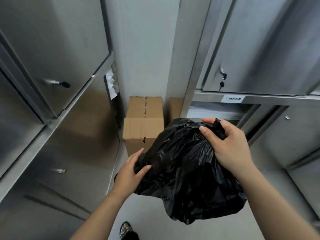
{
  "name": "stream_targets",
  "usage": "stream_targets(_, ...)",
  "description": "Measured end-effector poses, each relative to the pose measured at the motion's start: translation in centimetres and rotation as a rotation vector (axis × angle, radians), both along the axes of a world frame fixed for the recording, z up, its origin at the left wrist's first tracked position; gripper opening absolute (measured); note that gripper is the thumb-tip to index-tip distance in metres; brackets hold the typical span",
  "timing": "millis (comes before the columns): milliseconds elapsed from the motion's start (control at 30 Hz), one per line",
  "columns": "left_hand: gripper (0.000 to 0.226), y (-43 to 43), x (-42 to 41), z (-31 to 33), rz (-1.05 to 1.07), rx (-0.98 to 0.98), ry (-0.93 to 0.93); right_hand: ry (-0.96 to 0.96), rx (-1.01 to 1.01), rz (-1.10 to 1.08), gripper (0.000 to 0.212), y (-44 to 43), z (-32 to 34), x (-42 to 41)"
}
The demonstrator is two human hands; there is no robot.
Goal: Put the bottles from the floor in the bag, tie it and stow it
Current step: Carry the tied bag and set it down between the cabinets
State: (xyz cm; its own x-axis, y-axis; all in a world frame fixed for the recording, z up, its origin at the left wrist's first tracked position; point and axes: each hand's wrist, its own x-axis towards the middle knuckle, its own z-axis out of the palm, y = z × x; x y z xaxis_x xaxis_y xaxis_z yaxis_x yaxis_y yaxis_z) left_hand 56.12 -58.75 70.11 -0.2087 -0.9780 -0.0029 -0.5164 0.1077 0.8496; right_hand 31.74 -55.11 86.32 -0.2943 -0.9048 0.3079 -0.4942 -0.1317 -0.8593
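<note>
A full black plastic bag (187, 172) hangs in the air in front of me, bulging and crinkled. My right hand (230, 144) grips its gathered top, fingers curled round the bunched plastic. My left hand (131, 170) lies against the bag's left side with fingers straight, steadying it. No bottles show; whatever the bag holds is hidden by the black plastic.
Steel cabinets with locked doors stand on the left (57, 66) and on the right (259, 49). A stack of cardboard boxes (143, 122) fills the narrow gap at the wall ahead. An open shelf (216, 110) sits just behind the bag. My foot (126, 229) is on the grey floor.
</note>
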Motion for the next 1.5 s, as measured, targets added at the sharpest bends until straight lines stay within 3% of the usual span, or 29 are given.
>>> stream_targets(200,0.01,-5.9,-3.4,-0.8,-0.122,0.056,0.024,0.019,-0.03,-0.164,0.017,-3.6,1.0,-3.0)
stream_targets(500,0.021,-13.3,-2.5,2.4,0.008,0.128,0.312,0.035,-0.032,-0.362,0.016,-7.6,0.8,-4.5)
stream_targets(667,0.012,-16.9,-1.3,5.6,0.129,0.176,0.471,0.014,-0.049,-0.396,0.017,-10.7,0.8,-3.1)
stream_targets(900,0.012,-21.2,0.4,9.7,0.111,0.084,0.554,-0.019,-0.115,-0.372,0.013,-14.9,2.0,-0.5)
stream_targets(1167,0.011,-28.5,3.0,14.7,0.272,0.045,0.822,-0.096,-0.211,-0.211,0.017,-21.6,5.6,2.4)
stream_targets(1500,0.026,-38.8,4.0,20.9,0.276,-0.264,0.747,-0.098,-0.353,-0.036,0.016,-34.9,10.1,5.2)
